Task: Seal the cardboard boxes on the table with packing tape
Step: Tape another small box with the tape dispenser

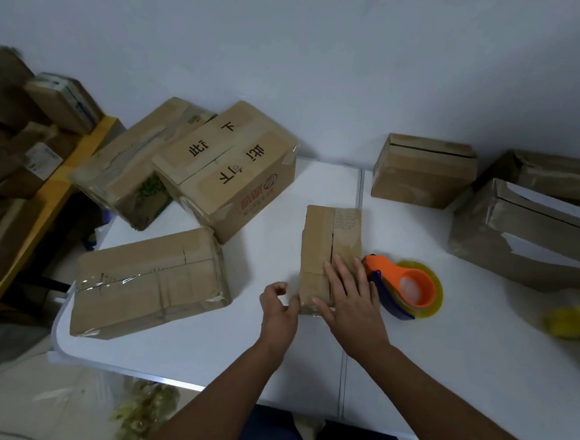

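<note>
A smooth white tabletop [410, 348] seen from above, with several worn brown cardboard boxes spread across it. In the middle lies a small box [330, 243], a narrow oblong of creased cardboard with a dark seam running along its top. The right hand [353, 301] lies flat on the near end of this box, fingers straight and slightly spread, pressing down over the seam. The left hand [281, 306] sits at the box's near left corner, fingers loosely curled and thumb touching the cardboard edge; whether it pinches anything cannot be told. Just right of the small box rests a tape dispenser [402, 288]: an orange plastic handle with a blue blade guard, holding a glossy yellowish roll. To the left lies a flat box [150, 280] with shiny clear tape crossing its top. Behind it stands a printed box [225, 167] bearing black characters. Toward the right, well apart, is an open-seamed box [424, 170].
</note>
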Demonstrator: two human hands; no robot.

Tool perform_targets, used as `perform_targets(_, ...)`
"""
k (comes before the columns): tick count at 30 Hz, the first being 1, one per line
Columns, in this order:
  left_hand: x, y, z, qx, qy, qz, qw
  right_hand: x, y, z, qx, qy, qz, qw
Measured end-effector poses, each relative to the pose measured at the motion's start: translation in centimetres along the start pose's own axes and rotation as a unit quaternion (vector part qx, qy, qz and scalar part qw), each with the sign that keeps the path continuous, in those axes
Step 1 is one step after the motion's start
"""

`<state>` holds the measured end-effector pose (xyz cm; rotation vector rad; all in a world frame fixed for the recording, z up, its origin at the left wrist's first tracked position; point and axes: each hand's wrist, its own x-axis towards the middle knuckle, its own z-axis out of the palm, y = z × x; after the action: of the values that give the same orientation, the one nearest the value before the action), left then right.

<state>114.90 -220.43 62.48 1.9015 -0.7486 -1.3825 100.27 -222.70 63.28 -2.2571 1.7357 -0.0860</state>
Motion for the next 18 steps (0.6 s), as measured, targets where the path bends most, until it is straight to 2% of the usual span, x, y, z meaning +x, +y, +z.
perform_targets(3, 1.2, 0.5, -0.2, 0.049, -0.043, -0.002, 0.998, 0.0, 0.0, -0.1, 0.0, -0.009, 0.001, 1.0)
perform_targets(6, 1.3, 1.3, -1.7, 0.067, -0.003, -0.013, 0.998, 0.0, -0.1, -0.2, 0.0, -0.007, 0.001, 1.0)
perform_targets(8, 0.3, 2.2, -3.0, 0.029, 0.01, -0.01, 0.999, 0.1, 0.0, -0.2, 0.005, -0.016, 0.002, 1.0)
perform_targets(10, -1.4, 3.3, -3.2, 0.014, -0.031, 0.003, 0.999, 0.1, -0.1, -0.1, 0.005, -0.02, 0.001, 1.0)
perform_targets(13, -3.2, 4.6, -2.1, 0.103, -0.078, 0.052, 0.99, 0.1, -0.3, 0.0, 0.009, -0.006, 0.019, 1.0)
perform_targets(18, -2.7, 3.6, -3.0, 0.169, -0.156, 0.147, 0.962, 0.2, -0.4, 0.2, 0.01, 0.001, 0.027, 1.0)
